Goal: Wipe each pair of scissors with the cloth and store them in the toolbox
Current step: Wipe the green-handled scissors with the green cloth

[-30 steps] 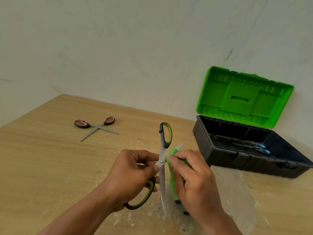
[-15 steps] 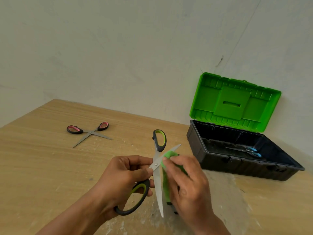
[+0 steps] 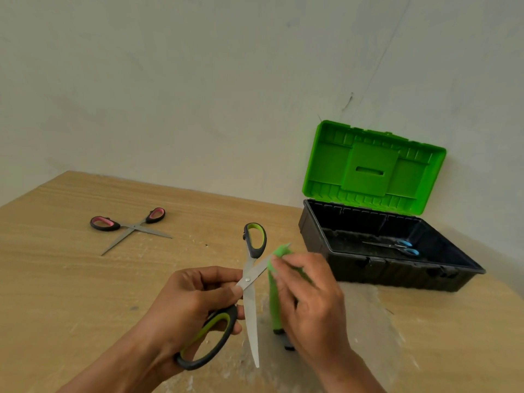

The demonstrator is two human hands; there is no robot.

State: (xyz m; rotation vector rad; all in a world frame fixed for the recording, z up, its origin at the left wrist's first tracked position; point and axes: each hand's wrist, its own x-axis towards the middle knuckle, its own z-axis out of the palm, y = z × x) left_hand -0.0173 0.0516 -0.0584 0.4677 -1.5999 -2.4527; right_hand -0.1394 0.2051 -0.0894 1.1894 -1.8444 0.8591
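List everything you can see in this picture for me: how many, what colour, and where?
green-handled scissors: one, black and lime handles, open, held up over the table's near side.
pink-handled scissors: one, black and pink handles, lying open on the table's far left.
blue-handled scissors: one, lying inside the toolbox.
cloth: one, green, wrapped on a blade of the green-handled scissors.
toolbox: one, black body, green lid raised, far right by the wall.
table: one, light wood.
wall: pale, behind the table.
left hand: grips the green-handled scissors by the lower handle.
right hand: holds the cloth.
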